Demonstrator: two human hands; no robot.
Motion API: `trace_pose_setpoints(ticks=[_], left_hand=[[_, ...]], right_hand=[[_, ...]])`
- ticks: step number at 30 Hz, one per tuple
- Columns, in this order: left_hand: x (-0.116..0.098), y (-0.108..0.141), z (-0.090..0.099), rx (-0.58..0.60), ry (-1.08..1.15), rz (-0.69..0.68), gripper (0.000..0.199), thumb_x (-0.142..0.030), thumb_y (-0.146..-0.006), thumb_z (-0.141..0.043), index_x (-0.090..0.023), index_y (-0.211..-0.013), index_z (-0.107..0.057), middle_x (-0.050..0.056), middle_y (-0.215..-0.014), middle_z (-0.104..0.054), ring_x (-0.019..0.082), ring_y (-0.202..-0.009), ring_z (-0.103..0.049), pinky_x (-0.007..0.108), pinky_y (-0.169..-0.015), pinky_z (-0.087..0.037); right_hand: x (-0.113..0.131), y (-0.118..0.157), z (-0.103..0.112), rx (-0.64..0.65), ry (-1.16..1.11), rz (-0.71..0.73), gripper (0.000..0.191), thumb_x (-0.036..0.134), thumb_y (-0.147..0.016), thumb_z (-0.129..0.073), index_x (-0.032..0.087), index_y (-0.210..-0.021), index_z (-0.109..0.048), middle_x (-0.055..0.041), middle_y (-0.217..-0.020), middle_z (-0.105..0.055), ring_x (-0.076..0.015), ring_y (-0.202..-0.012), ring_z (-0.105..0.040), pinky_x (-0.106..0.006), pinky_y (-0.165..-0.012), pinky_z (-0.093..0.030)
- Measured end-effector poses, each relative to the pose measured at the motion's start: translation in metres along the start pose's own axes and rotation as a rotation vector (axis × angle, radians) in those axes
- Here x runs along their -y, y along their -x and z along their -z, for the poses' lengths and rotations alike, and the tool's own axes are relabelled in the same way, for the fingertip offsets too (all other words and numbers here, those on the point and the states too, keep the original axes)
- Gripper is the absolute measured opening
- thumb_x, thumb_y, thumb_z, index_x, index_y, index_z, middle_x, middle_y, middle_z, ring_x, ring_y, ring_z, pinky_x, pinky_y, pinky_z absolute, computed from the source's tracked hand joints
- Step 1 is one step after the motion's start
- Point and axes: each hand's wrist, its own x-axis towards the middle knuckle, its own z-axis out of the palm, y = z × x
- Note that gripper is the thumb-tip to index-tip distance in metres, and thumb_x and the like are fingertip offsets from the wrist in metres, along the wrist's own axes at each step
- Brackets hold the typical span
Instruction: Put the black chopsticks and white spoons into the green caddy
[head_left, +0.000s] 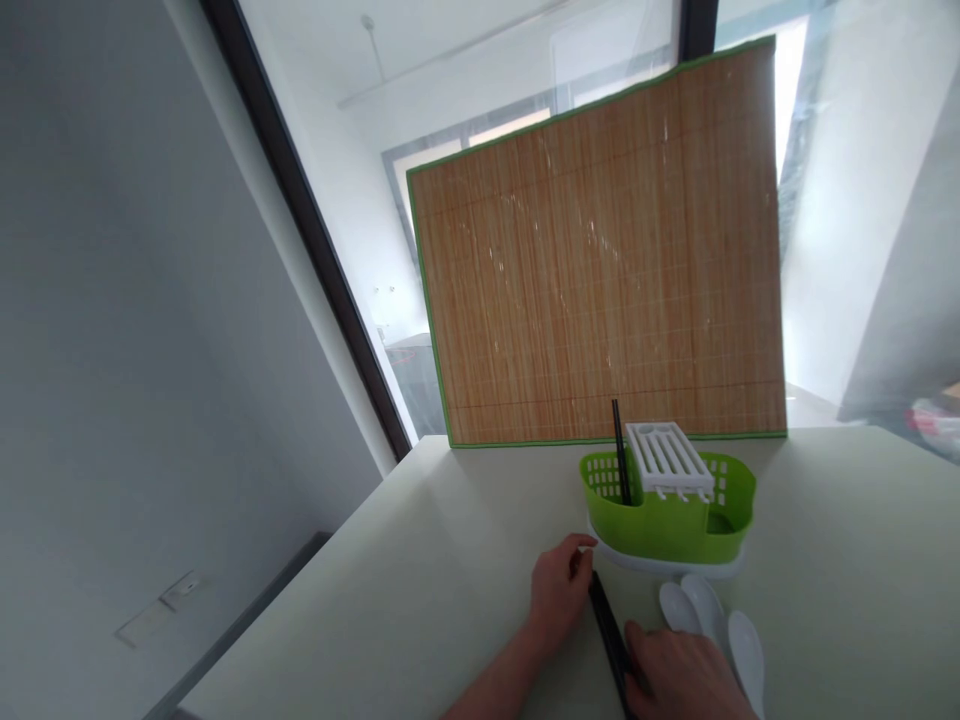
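A bundle of black chopsticks (609, 625) lies on the white table, pointing away from me. My right hand (686, 672) closes over its near part, fingers pressed against the dark sticks. Beside the far end is my left hand (559, 587), fingers loosely bent and apart, a fingertip close to the white base tray (660, 565). On that tray stands a green cutlery holder (660, 527) with a white slotted rack (669, 457) on top. Black chopsticks (621, 450) stand upright in its left compartment. White spoons (705, 605) lie just right of the chopstick bundle, partly behind my right hand.
A bamboo mat with green edging (600, 270) stands upright at the back of the table (435, 560), behind the holder. Behind it is a glass pane with a dark frame (315, 235). A grey wall (150, 330) runs along the left side.
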Motion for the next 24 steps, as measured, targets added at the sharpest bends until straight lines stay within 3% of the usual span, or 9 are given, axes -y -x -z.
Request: trace_pose_setpoints(ticks=[5,12,19,24], left_hand=[[0.006,-0.005,0.001,0.075,-0.068,0.022,0.029,-0.022,-0.082,-0.043,-0.023,-0.099,-0.067,-0.002,-0.063,-0.064,0.014,-0.06,-0.057,0.024,-0.06,-0.042],[0.011,-0.004,0.006,0.195,-0.206,-0.075,0.022,-0.023,-0.076,-0.052,-0.024,-0.089,-0.069,0.0,-0.076,-0.067,0.016,-0.068,-0.058,0.025,-0.065,-0.042],[0.012,-0.004,0.009,0.2,-0.293,-0.121,0.021,-0.022,-0.075,-0.052,-0.023,-0.091,-0.066,0.001,-0.083,-0.063,0.015,-0.072,-0.056,0.025,-0.069,-0.042],[0.016,-0.007,0.012,0.128,-0.191,-0.08,0.026,-0.018,-0.074,-0.05,-0.022,-0.095,-0.065,0.001,-0.084,-0.061,0.012,-0.069,-0.055,0.024,-0.068,-0.042]], right_hand=[[0.0,0.0,0.004,-0.018,0.006,-0.016,0.02,0.016,-0.072,-0.047,0.02,-0.083,-0.063,-0.0067,-0.07,-0.072,-0.0275,-0.066,-0.068,-0.031,-0.048,-0.018],[0.001,-0.003,0.004,-0.1,-0.001,-0.066,0.014,0.013,-0.065,-0.052,0.02,-0.074,-0.06,-0.0062,-0.064,-0.069,-0.0228,-0.059,-0.066,-0.027,-0.05,-0.028],[0.008,-0.011,0.01,-0.014,-0.014,-0.16,0.017,0.011,-0.069,-0.049,0.017,-0.076,-0.064,-0.0106,-0.074,-0.071,-0.0236,-0.07,-0.067,-0.028,-0.058,-0.036],[0.011,-0.016,0.01,-0.011,-0.016,-0.18,0.016,0.01,-0.068,-0.05,0.016,-0.074,-0.064,-0.0111,-0.075,-0.071,-0.0246,-0.072,-0.067,-0.029,-0.061,-0.038]])
